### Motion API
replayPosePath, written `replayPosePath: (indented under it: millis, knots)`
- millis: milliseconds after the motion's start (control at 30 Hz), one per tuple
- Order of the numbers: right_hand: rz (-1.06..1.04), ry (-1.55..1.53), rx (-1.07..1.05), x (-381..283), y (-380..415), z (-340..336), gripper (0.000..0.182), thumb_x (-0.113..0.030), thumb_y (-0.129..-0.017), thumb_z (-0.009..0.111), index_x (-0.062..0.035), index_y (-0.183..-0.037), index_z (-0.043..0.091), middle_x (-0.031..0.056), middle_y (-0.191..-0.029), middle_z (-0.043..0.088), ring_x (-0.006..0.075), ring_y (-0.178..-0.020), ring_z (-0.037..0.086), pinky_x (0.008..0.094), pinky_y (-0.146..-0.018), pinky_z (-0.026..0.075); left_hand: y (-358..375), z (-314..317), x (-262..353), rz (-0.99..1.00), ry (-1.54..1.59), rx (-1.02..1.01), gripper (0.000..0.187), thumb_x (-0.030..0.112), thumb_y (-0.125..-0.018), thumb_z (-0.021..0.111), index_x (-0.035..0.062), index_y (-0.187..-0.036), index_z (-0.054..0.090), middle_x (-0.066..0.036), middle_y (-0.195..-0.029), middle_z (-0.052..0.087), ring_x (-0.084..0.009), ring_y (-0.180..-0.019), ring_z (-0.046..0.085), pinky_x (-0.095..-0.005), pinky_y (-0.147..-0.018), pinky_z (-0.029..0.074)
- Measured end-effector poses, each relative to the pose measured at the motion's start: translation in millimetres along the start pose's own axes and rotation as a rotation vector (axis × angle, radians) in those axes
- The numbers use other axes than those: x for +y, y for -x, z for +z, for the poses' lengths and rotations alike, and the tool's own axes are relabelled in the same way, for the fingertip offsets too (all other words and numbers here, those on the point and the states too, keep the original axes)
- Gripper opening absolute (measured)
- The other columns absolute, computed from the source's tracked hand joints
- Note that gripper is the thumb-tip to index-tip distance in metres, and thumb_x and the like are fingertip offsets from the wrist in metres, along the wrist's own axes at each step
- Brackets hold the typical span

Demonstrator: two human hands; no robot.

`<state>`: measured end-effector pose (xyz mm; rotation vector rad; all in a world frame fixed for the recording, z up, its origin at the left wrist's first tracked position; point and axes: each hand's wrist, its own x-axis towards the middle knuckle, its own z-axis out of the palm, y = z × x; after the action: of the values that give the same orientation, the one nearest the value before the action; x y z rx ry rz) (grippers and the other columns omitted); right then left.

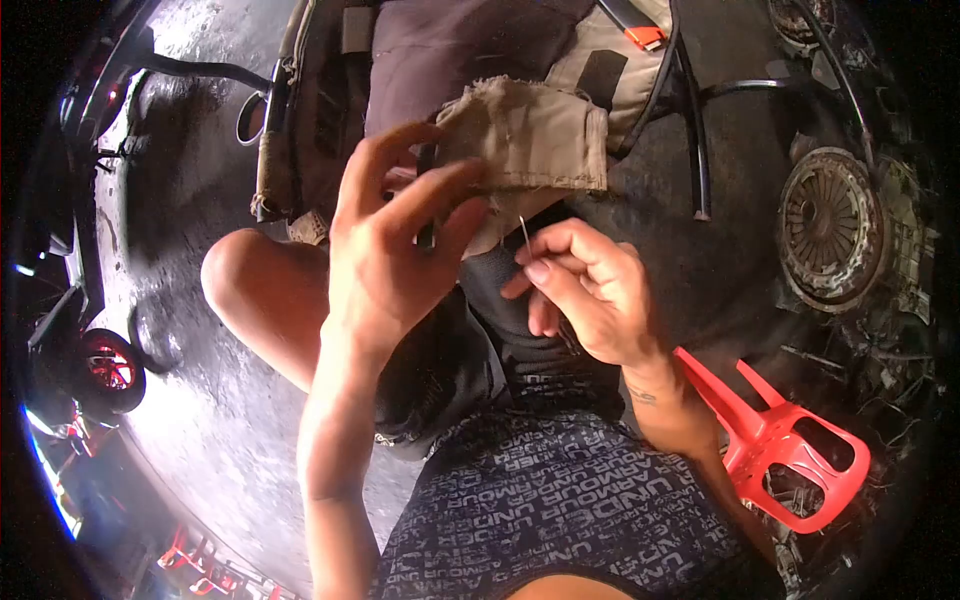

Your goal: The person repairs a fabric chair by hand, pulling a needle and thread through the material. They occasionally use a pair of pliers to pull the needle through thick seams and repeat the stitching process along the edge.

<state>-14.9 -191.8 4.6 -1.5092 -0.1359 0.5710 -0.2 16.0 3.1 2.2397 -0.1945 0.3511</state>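
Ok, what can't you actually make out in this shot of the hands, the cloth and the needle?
Head view only:
- Needle: the lower end is hidden in the right hand; any thread is too thin to see.
- Beige cloth: its left edge is covered by the left hand.
- Red plastic chair: partly hidden behind the right forearm.
- Frame corners: black from the lens.

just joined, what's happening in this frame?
A person is hand-sewing. The left hand pinches a folded piece of tan fabric at its edge, holding it up. The right hand grips a thin needle between thumb and fingertips, its tip pointing up at the fabric's lower edge. The person sits over a wet dark floor; a red plastic chair and a clutch plate lie at the right.
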Motion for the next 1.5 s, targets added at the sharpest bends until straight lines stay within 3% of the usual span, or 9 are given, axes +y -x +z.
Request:
replayPosePath:
  millis: [233,433,633,933,1033,1433,1500]
  knots:
    - [0.072,0.064,0.008,-8.0,-19.8,17.1,0.010,-0.008,-0.099,0.059,0.0021,-0.100,0.060,0.0088,-0.070,0.069,0.0097,-0.051,0.062,0.0260,-0.046,0.047,-1.6,0.8,-10.6,0.065,-0.056,0.068,0.021,0.003,-0.075,0.081,0.0065,-0.095,0.077,-0.009,-0.108,0.066,-0.0212,-0.086,0.067,-0.0309,-0.070,0.056]
    - [-0.003,0.058,0.070,-0.8,-23.9,23.8,0.012,-0.008,-0.102,0.056,0.0034,-0.100,0.060,0.0079,-0.069,0.068,0.0063,-0.048,0.057,0.0205,-0.043,0.042,-2.1,4.1,-16.5,0.088,-0.005,0.087,0.018,0.002,-0.076,0.080,0.0058,-0.093,0.077,-0.006,-0.096,0.069,-0.0201,-0.081,0.068,-0.0298,-0.066,0.055]
    - [0.020,0.048,0.097,-5.8,-26.6,20.6,0.010,-0.005,-0.100,0.054,0.0028,-0.099,0.060,0.0056,-0.065,0.065,0.0076,-0.050,0.058,0.0250,-0.045,0.045,-4.1,3.5,-18.8,0.091,0.026,0.078,0.018,0.002,-0.076,0.080,0.0060,-0.093,0.077,-0.007,-0.096,0.069,-0.0201,-0.081,0.068,-0.0297,-0.065,0.055]
    - [0.001,0.103,0.098,-4.4,-27.9,21.2,0.010,-0.005,-0.100,0.056,0.0026,-0.097,0.062,0.0061,-0.063,0.065,0.0059,-0.045,0.053,0.0222,-0.042,0.040,-3.8,4.8,-20.5,0.107,0.025,0.102,0.017,0.001,-0.077,0.079,0.0056,-0.093,0.077,-0.007,-0.094,0.069,-0.0198,-0.081,0.069,-0.0297,-0.066,0.054]
    - [0.007,0.100,0.093,-4.9,-29.1,20.7,0.010,-0.004,-0.100,0.056,0.0027,-0.097,0.061,0.0062,-0.063,0.065,0.0060,-0.046,0.053,0.0224,-0.042,0.040,-3.5,0.6,-11.8,0.016,0.030,0.038,0.019,0.000,-0.076,0.079,0.0004,-0.095,0.076,-0.013,-0.098,0.069,-0.0229,-0.091,0.068,-0.0313,-0.080,0.055]
    - [0.005,0.089,0.135,0.8,-30.8,28.5,0.010,-0.006,-0.102,0.054,0.0016,-0.097,0.059,0.0061,-0.066,0.066,0.0051,-0.048,0.052,0.0209,-0.044,0.040,-3.2,0.3,-11.9,0.015,0.029,0.036,0.019,0.000,-0.077,0.078,0.0010,-0.095,0.077,-0.013,-0.097,0.070,-0.0226,-0.091,0.068,-0.0312,-0.080,0.055]
    - [-0.001,0.075,0.136,3.7,-30.7,30.0,0.010,-0.007,-0.103,0.053,0.0011,-0.099,0.058,0.0059,-0.068,0.065,0.0050,-0.049,0.052,0.0206,-0.045,0.040,-3.7,2.7,-16.4,0.066,0.021,0.075,0.018,0.001,-0.076,0.079,0.0042,-0.093,0.077,-0.009,-0.095,0.070,-0.0205,-0.084,0.069,-0.0301,-0.071,0.055]
